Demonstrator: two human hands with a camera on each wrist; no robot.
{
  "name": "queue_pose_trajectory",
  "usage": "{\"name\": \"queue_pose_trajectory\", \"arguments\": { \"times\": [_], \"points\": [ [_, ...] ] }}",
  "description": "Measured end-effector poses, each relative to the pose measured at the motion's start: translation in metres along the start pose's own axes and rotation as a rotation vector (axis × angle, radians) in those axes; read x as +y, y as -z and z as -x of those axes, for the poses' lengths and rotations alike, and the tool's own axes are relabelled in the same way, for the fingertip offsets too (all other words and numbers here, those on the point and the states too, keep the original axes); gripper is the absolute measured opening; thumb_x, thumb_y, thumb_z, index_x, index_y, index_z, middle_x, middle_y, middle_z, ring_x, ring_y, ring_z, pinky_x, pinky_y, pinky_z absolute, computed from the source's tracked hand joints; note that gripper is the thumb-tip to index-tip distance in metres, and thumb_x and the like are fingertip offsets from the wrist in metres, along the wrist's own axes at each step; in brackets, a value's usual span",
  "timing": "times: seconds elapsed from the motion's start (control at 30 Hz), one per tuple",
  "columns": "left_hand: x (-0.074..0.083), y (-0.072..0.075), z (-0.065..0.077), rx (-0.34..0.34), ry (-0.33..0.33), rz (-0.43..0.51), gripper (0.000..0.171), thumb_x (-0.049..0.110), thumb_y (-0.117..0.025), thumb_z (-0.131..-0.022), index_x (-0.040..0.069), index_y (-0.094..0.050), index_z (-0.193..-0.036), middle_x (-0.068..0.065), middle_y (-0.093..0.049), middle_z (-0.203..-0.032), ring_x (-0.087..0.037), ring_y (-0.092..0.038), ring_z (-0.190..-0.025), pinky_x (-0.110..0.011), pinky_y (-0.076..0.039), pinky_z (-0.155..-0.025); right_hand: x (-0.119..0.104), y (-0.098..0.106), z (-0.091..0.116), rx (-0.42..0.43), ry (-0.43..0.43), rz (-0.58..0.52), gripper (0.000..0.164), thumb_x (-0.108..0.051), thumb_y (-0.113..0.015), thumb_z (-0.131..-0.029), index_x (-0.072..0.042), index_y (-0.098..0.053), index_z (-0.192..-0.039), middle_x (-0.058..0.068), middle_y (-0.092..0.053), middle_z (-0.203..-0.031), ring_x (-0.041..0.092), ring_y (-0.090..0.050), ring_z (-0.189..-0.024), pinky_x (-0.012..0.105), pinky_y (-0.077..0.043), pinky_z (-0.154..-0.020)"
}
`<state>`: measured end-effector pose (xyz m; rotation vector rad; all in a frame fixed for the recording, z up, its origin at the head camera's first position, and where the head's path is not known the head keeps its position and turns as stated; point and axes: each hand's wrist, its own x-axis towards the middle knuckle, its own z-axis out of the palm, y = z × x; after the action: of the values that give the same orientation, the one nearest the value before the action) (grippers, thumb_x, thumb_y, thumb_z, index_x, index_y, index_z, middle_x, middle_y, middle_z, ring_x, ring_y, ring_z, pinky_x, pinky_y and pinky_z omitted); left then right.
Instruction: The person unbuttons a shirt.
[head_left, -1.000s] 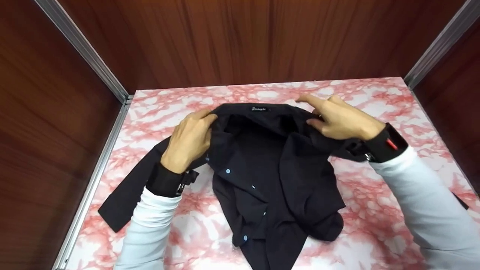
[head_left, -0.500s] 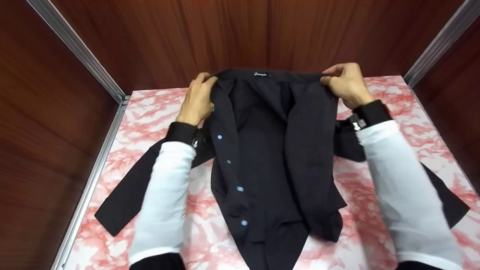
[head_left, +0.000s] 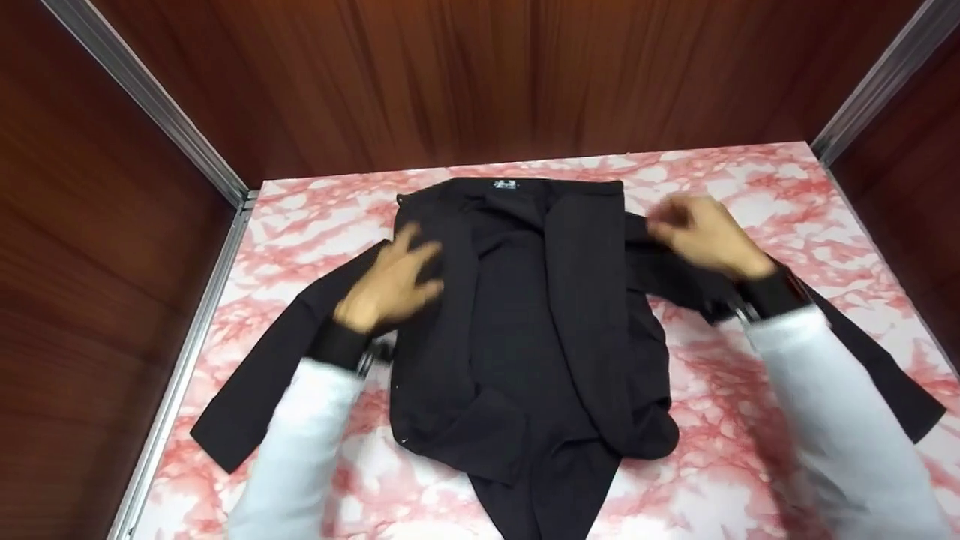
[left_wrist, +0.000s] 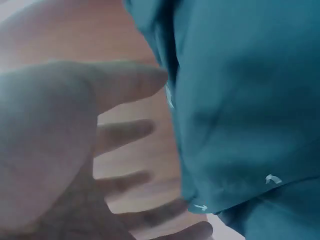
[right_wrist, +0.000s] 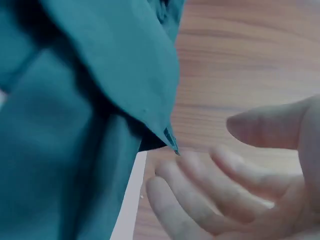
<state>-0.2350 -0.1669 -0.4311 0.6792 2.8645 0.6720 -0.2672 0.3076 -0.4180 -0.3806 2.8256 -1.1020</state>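
Note:
A black long-sleeved button shirt (head_left: 514, 322) lies front up, its front parted and its collar band with a small label at the far end. Over the front panel on the left, my left hand (head_left: 390, 285) is blurred with its fingers spread. My right hand (head_left: 705, 232), also blurred, hovers by the sleeve on the right, fingers loosely bent with nothing between them. The shirt looks teal in the left wrist view, where the fingers of the left hand (left_wrist: 50, 130) point at its edge. In the right wrist view, the collar tip hangs beside the fingers of the right hand (right_wrist: 235, 190).
Under the shirt is a table (head_left: 757, 187) with a red and white marbled top. Dark wood panels (head_left: 487, 82) rise behind it and on both sides, with metal rails (head_left: 165, 97) along the corners. The sleeves (head_left: 255, 382) reach out to both sides.
Both hands held up the collar half a second ago; they have since let go of it and moved nearer. The shirt's upper part has dropped, its left front panel folding over at the bottom.

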Motion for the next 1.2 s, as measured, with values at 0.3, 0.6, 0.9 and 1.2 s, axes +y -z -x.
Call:
{"name": "queue_pose_trajectory", "arguments": {
  "times": [0.3, 0.6, 0.9, 1.2],
  "points": [
    [0.050, -0.066, 0.113, -0.060, -0.385, -0.100, 0.082, 0.056, -0.093, -0.089, 0.013, -0.068, -0.154, -0.009, -0.068, -0.155, -0.033, -0.060, -0.149, -0.060, -0.049, -0.123, 0.006, -0.034, 0.111, -0.211, 0.494, 0.073, 0.013, -0.011, -0.086, -0.098, -0.023, -0.081, -0.099, -0.015, -0.076, -0.095, -0.004, -0.065, -0.079, 0.018, -0.056, -0.073],
    [0.064, -0.112, 0.141, -0.018, -0.385, -0.279, 0.086, 0.025, -0.096, -0.082, 0.017, -0.061, -0.160, -0.008, -0.063, -0.156, -0.029, -0.071, -0.130, -0.051, -0.061, -0.108, -0.024, -0.095, 0.181, -0.299, 0.387, 0.547, 0.086, -0.038, -0.099, -0.076, 0.000, -0.069, -0.148, 0.026, -0.063, -0.157, 0.056, -0.058, -0.147, 0.074, -0.050, -0.117],
    [0.032, -0.062, 0.152, -0.005, -0.481, 0.237, 0.036, -0.012, -0.052, -0.089, 0.005, -0.080, -0.104, -0.005, -0.085, -0.106, -0.015, -0.080, -0.093, -0.033, -0.066, -0.086, -0.002, -0.054, 0.182, -0.153, 0.444, 0.032, 0.022, 0.004, -0.073, -0.101, -0.015, -0.074, -0.090, -0.010, -0.069, -0.080, -0.005, -0.063, -0.073, 0.018, -0.055, -0.069],
    [0.030, -0.015, 0.177, -0.203, -0.379, 0.438, 0.036, -0.008, -0.054, -0.097, 0.018, -0.078, -0.092, 0.010, -0.068, -0.073, 0.006, -0.058, -0.070, -0.011, -0.048, -0.068, 0.003, 0.029, 0.222, 0.192, 0.051, -0.472, 0.028, 0.017, -0.061, -0.104, -0.001, -0.075, -0.088, -0.006, -0.076, -0.068, 0.003, -0.070, -0.053, 0.021, -0.054, -0.050]
  ]
}}
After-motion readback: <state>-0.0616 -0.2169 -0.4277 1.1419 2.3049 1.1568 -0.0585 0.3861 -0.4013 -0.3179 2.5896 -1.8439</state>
